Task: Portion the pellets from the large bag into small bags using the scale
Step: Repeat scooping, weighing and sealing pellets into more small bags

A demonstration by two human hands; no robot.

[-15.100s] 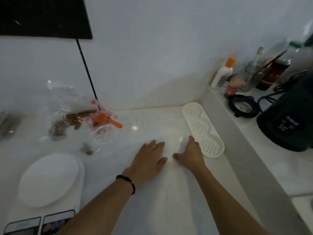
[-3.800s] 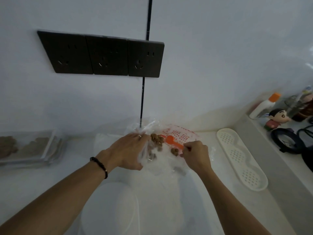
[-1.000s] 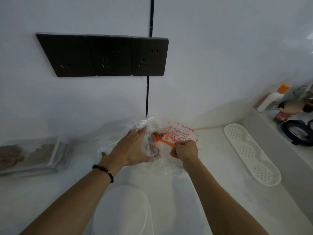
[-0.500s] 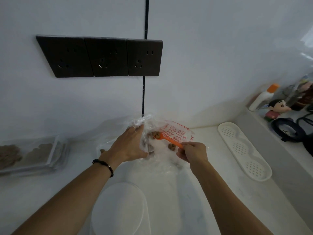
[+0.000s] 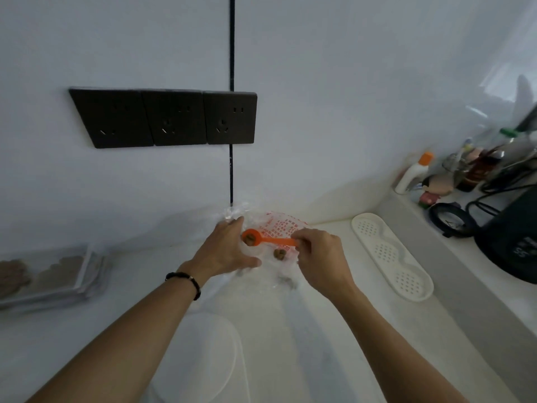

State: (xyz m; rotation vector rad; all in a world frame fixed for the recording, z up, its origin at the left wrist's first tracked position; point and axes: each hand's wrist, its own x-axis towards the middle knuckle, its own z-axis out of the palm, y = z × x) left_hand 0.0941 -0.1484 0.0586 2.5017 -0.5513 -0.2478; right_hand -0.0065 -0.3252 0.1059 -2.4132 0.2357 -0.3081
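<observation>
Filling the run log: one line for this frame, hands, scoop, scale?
left hand: holds large bag open | right hand: pinches orange scoop handle | scoop: pellets in bowl | scale: platform bare

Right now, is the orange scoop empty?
No, the orange scoop, pinched by the right hand, carries brown pellets in its bowl.

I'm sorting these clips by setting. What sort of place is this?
Probably a home counter, kitchen or bathroom. A white countertop meets a wall with three dark sockets; a black appliance with a display stands at right beside bottles and a cup holding what looks like a toothbrush.
</observation>
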